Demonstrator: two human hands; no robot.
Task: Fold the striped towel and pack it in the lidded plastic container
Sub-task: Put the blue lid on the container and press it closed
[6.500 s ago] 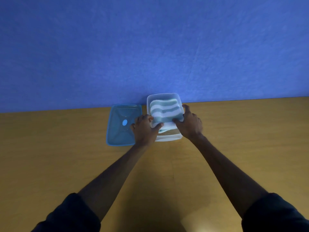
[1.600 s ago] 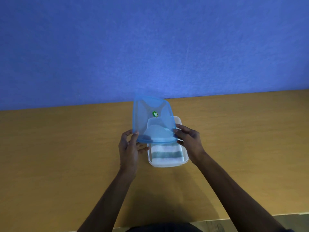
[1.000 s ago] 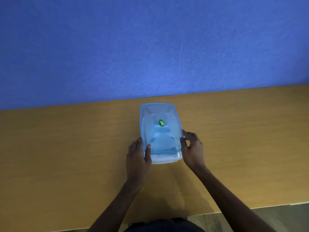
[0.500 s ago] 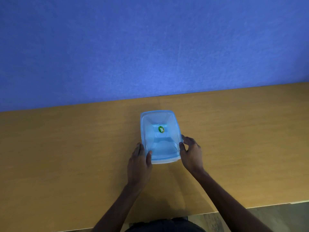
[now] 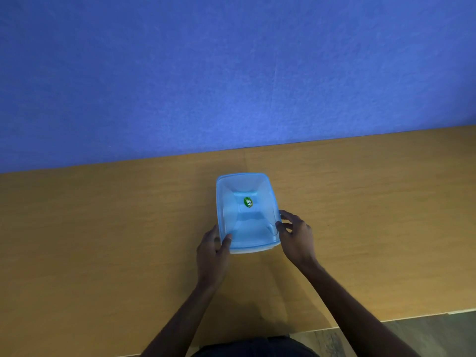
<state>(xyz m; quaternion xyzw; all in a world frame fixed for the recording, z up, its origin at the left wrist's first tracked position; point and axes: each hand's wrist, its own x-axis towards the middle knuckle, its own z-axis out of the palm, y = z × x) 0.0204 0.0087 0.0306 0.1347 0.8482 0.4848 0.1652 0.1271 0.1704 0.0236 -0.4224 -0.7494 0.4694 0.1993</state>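
Observation:
The plastic container (image 5: 253, 249) sits on the wooden table (image 5: 103, 240), covered by its translucent blue lid (image 5: 247, 215), which carries a small green sticker (image 5: 248, 202). The striped towel is hidden under the lid. My left hand (image 5: 212, 249) grips the container's near left corner, thumb pressed on the lid's edge. My right hand (image 5: 296, 235) is at the right side, fingers spread, fingertips touching the lid's rim.
A blue wall (image 5: 231, 73) rises along the table's far edge. The table's near edge and a strip of floor (image 5: 425, 333) show at the bottom right. Dark clothing appears at the bottom centre.
The lid was brought down over the container and now lies flat on it. In the last half second both hands shifted slightly along the near corners.

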